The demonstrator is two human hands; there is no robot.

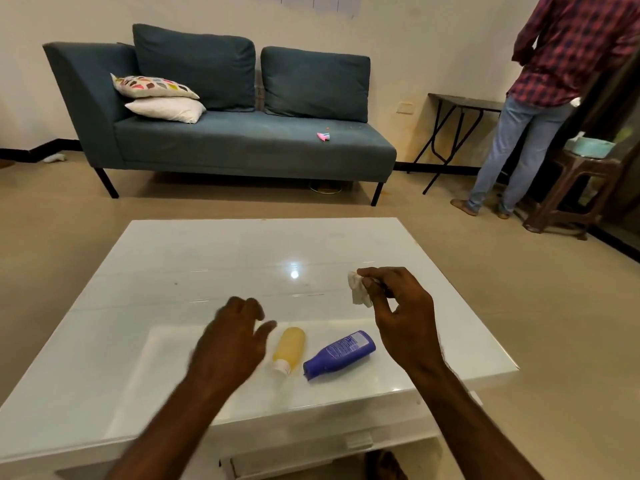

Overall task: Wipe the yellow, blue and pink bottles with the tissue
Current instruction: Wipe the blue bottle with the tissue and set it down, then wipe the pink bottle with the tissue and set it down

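Observation:
A yellow bottle (290, 348) lies on its side on the white table (194, 258), cap towards me. Just to its right lies a blue bottle (341, 353), also on its side with its cap at the lower left. My left hand (232, 341) hovers just left of the yellow bottle with fingers spread, holding nothing. My right hand (398, 313) is raised above and right of the blue bottle, pinching a crumpled white tissue (358, 289) between thumb and fingers. No pink bottle shows; my left hand covers the table to the left of the yellow one.
A blue sofa (242, 143) with cushions stands across the floor beyond the table. At the right a person in a checked shirt (554, 81) stands with their back to me beside a folding table (460, 105) and a brown stool (571, 188).

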